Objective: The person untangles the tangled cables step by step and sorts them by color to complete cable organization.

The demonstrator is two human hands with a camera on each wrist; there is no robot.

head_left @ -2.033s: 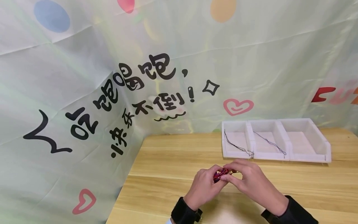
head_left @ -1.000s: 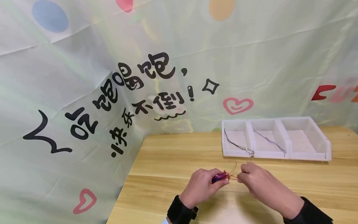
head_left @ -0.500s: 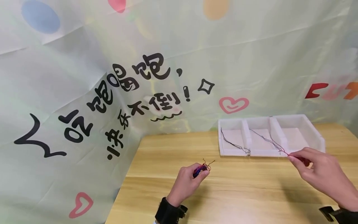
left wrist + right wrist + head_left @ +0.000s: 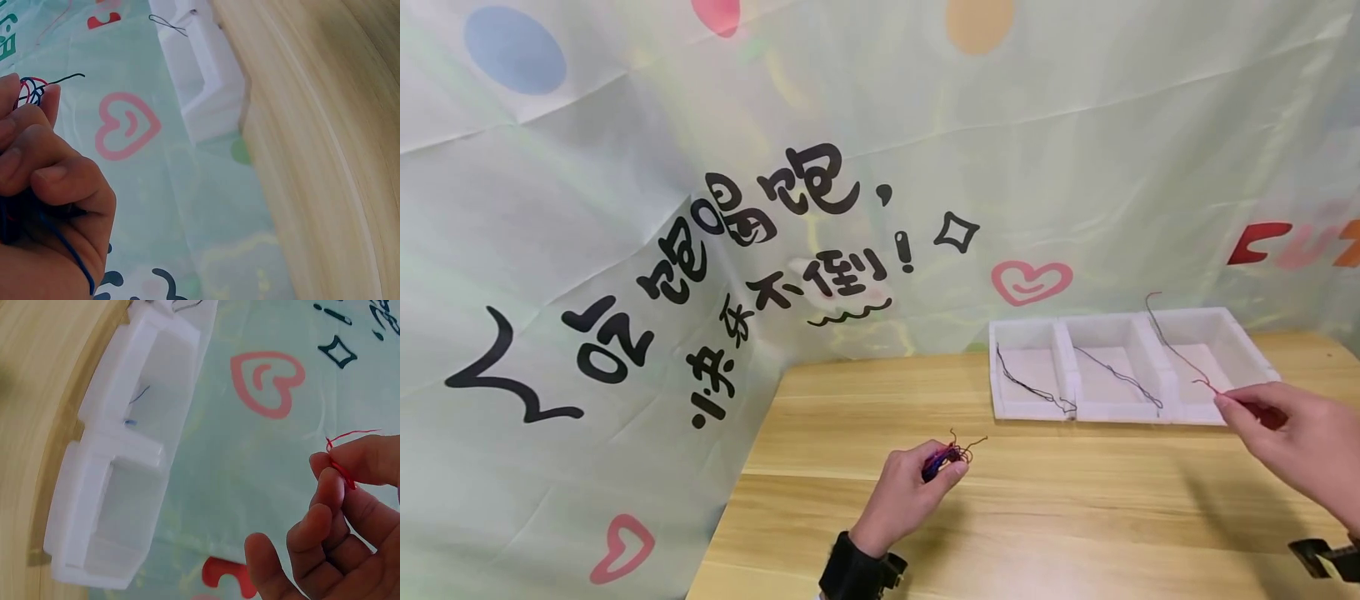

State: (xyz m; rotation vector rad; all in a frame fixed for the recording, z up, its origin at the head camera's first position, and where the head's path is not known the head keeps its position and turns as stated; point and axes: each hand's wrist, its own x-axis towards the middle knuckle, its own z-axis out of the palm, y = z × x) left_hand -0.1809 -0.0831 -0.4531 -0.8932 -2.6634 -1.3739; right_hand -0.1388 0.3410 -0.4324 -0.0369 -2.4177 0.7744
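My left hand (image 4: 902,492) holds a tangled bundle of thin red, blue and dark wires (image 4: 938,463) over the table, loose ends sticking up past thumb and forefinger. In the left wrist view, a blue wire (image 4: 70,247) trails across the curled palm. My right hand (image 4: 1296,437) pinches a thin red wire (image 4: 342,470) between thumb and fingertips, at the front of the white tray's right compartment. The wire's long end reaches up and back, overlapping that compartment in the head view. The white tray (image 4: 1062,362) has three compartments.
A black wire (image 4: 1026,387) lies in the tray's left compartment and a dark bluish wire (image 4: 1122,381) in the middle one. The wooden table (image 4: 1037,533) backs onto a printed cloth (image 4: 1112,192) with black lettering and hearts.
The hands were together at the bundle. My right hand has drawn the red wire out and carried it right, past the middle compartment to the right one. The left hand shifted slightly left.
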